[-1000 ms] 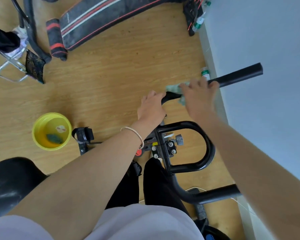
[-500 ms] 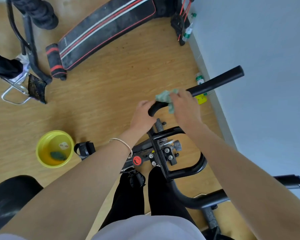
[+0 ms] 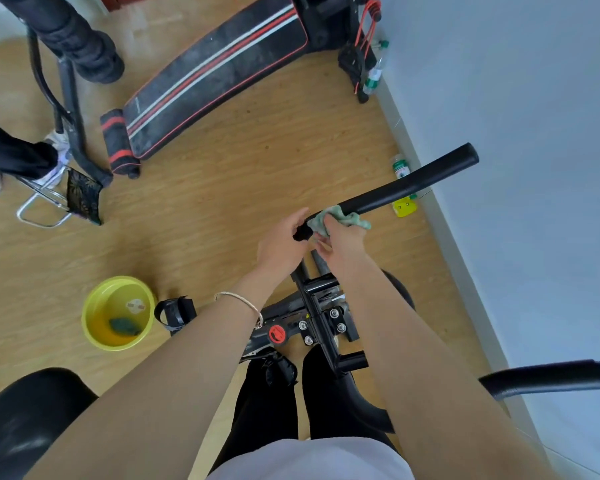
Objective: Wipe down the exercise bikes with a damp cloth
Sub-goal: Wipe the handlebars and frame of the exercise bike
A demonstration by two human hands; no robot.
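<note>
Mid-wipe on the bike's handlebar [image 3: 413, 181]. Right hand [image 3: 343, 245] curls round the green cloth [image 3: 340, 218], wrapped on the bar nr its bend. Left hand [image 3: 281, 247] grips the bend just beside it, steadying. Next, prob. a firm stroke back up twd the bar's free end. Vs 1 s ago: cloth has slid down the bar, closer to left hand.

Two hands are in view, the left hand [image 3: 281, 249] and the right hand [image 3: 343, 245]. There are two cloths: a pale green cloth [image 3: 342, 220] and a dark cloth [image 3: 123, 325] in the one yellow basin [image 3: 96, 306] at the near left. Two padded bars show, the far handlebar arm [image 3: 413, 181] and the near handlebar arm [image 3: 548, 379]. Two bottles stand by the right wall, a far bottle [image 3: 374, 76] and a nearer bottle [image 3: 400, 167]. One sit-up bench [image 3: 215, 74] lies far off.
</note>
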